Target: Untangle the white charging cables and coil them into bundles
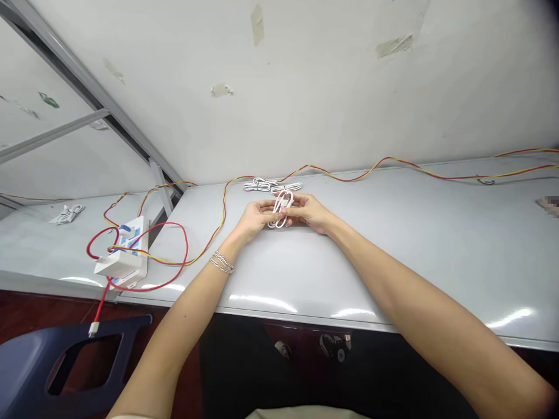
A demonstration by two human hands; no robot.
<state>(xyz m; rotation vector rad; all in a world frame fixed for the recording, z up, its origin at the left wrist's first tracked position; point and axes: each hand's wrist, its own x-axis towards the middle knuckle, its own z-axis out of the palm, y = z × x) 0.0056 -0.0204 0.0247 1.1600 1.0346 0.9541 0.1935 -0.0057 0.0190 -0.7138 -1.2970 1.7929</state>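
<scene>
A coiled white cable is held between my two hands above the grey shelf. My left hand, with a beaded bracelet on its wrist, pinches the left side of the coil. Opposite it, my right hand has thumb and fingers closed on the coil's right side. Just behind the hands, two more white cable bundles lie on the shelf, one at the left with a dark tie and one at the right.
A white power strip with plugs and a looped red cable sits at the left. Another white bundle lies farther left. A red and yellow wire runs along the wall. A blue chair stands below.
</scene>
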